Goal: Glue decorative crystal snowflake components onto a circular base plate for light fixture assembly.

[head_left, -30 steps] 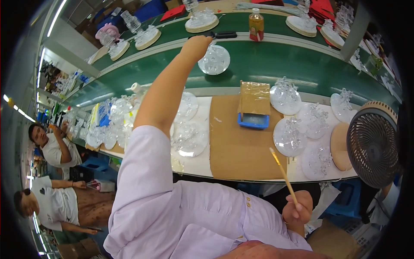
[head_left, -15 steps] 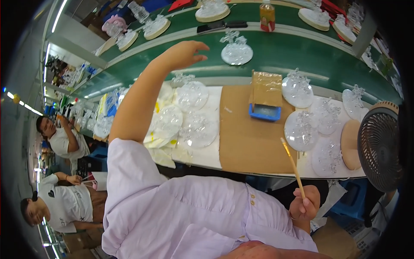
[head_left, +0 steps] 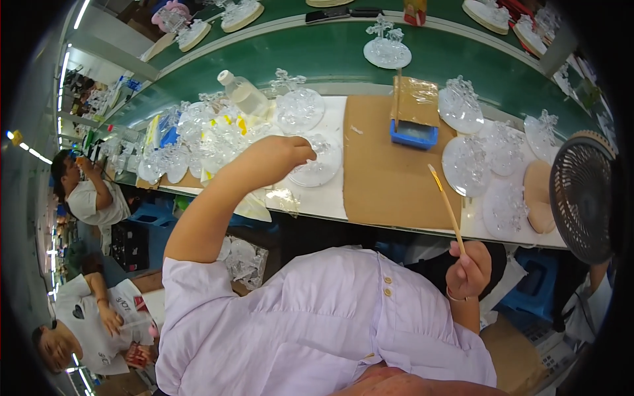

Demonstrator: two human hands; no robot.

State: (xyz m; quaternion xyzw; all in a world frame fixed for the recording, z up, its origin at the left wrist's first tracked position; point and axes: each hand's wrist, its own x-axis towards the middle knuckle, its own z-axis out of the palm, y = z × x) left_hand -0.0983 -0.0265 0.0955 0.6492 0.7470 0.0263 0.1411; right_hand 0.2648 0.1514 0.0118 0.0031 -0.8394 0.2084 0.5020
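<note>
My left hand is over the left part of a clear ornament on a round white base, its fingers curled down at the clear figures. The hand itself hides what the fingertips hold, if anything. Upright in my right hand is a slim wooden-handled paintbrush, its bristles pointing up, near the front edge of the table. Behind the left hand lies another clear ornament. A blue tray, partly covered by a piece of brown cardboard, stands beyond the brush.
More ornaments stand right of the brown cardboard mat, near a black fan. A bottle of pale liquid leans at the back left. One ornament rests on the green belt. Two people sit at the left.
My left hand has come back from above the green belt, down to the ornament on the table. The ornament on the belt has shifted right in view. The right hand still holds the brush.
</note>
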